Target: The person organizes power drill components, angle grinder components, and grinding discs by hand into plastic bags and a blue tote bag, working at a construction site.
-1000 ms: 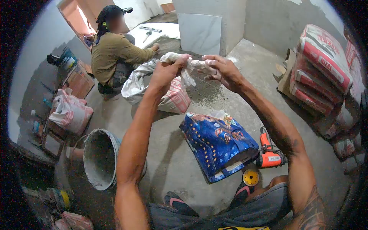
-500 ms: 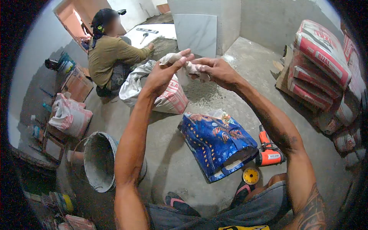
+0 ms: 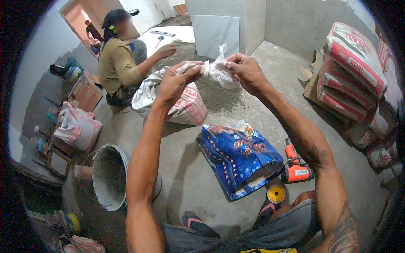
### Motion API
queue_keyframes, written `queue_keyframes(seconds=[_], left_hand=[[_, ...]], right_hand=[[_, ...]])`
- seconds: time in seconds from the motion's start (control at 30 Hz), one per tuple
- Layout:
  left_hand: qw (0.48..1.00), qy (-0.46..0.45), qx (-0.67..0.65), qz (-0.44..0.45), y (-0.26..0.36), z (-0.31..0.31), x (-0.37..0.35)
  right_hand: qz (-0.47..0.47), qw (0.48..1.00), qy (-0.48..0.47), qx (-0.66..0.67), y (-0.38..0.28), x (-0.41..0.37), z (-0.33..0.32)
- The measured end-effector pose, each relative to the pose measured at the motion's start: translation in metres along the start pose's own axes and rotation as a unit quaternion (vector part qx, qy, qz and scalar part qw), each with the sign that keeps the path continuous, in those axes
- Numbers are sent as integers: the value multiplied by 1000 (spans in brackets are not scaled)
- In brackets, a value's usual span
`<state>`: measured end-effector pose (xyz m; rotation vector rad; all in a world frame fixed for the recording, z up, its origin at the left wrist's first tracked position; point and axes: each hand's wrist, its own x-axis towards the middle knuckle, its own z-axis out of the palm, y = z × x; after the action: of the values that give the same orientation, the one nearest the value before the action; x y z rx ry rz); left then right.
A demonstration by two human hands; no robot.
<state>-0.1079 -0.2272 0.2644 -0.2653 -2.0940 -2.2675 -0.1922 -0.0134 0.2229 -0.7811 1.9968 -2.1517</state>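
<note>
Both the left fingers (image 3: 193,70) and right fingers (image 3: 237,59) pinch a white bag (image 3: 219,75); the bucket (image 3: 109,181) is grey inside.

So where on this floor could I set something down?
Bare floor shows between the bucket and the blue bag, and beyond it toward the stacked sacks. It's crowded around the orange tool and yellow disc and along the left wall.
</note>
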Motion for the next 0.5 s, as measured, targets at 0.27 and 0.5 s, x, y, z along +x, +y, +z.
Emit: queue_keyframes(seconds=[0.27,0.5], left_hand=[[999,21,30,-3,-10,-25,8],[1000,-7,3,27,-9,-28,10]], right_hand=[[21,1000,12,12,-13,-5,4],[91,970,-99,-201,-38,-15,7]])
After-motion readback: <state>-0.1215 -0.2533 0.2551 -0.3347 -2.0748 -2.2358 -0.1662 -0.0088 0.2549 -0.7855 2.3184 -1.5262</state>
